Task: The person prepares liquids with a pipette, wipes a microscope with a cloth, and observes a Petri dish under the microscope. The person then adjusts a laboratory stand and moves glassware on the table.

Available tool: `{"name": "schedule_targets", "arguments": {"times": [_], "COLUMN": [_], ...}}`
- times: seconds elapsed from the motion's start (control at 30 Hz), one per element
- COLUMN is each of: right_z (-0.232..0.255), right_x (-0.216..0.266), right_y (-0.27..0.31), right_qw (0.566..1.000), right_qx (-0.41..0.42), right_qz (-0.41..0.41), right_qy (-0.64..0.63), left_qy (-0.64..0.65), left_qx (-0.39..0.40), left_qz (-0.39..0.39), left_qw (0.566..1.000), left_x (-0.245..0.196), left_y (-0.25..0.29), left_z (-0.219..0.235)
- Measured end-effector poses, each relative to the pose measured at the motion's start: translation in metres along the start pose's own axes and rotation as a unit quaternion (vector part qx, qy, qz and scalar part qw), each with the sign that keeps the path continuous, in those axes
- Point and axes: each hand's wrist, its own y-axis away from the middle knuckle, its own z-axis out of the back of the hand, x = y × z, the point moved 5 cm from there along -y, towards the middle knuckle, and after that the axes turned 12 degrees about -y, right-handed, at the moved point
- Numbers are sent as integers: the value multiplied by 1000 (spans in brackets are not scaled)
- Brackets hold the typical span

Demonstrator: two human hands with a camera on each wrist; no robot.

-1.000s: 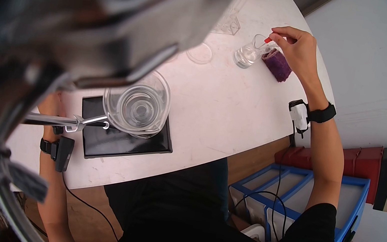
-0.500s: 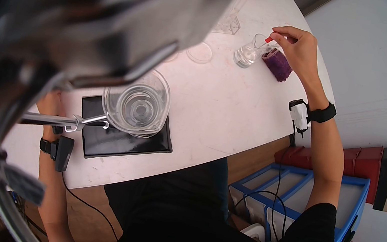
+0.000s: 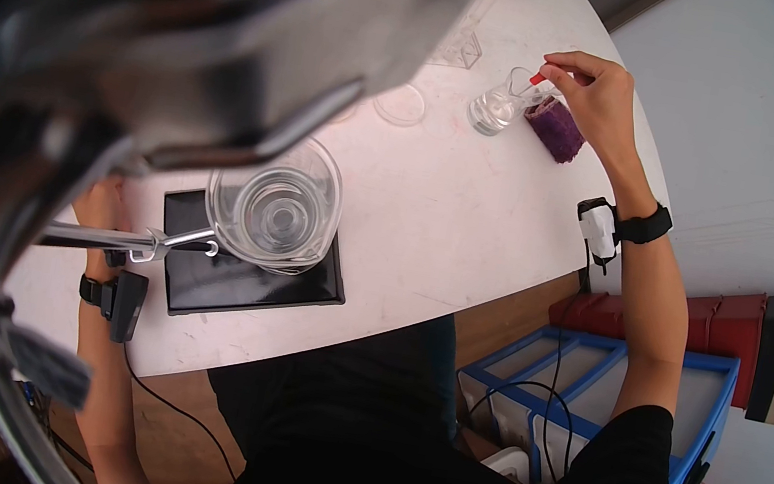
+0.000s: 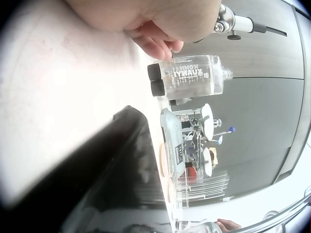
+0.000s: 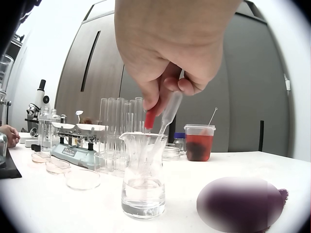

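Observation:
My right hand point(image 5: 170, 48) pinches the red top point(image 5: 150, 119) of a thin dropper or thermometer whose lower part is inside a small glass flask point(image 5: 143, 196) of clear liquid. A clear plastic pipette point(image 5: 170, 110) also leans in the flask's mouth, close to my fingers. Beside the flask lies a dark purple block point(image 3: 555, 130). My left hand point(image 4: 150, 24) rests at the table's left, its fingers loosely curled with nothing seen in them, near a clear bottle with black feet or caps point(image 4: 189, 76); in the head view it is partly hidden by metal.
A large glass beaker point(image 3: 283, 210) held by a metal clamp point(image 3: 153, 249) stands over a black base point(image 3: 248, 291). Behind the flask are a balance point(image 5: 75, 155), test tubes point(image 5: 114, 126) and a red-filled tub point(image 5: 199, 145). Petri dishes point(image 5: 82, 179) lie on the table. Blurred metal blocks the head view's upper left.

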Motion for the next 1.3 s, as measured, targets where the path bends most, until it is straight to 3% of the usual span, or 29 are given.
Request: {"name": "schedule_targets", "arguments": {"times": [1.3], "right_z": [-3], "right_x": [-7], "right_y": [-3], "right_qw": [1000], "right_qx": [4], "right_qz": [13], "right_qy": [28], "left_qy": [-38], "left_qx": [2], "left_qz": [19], "left_qw": [999], "left_x": [-10], "left_y": [6], "left_z": [-3]}}
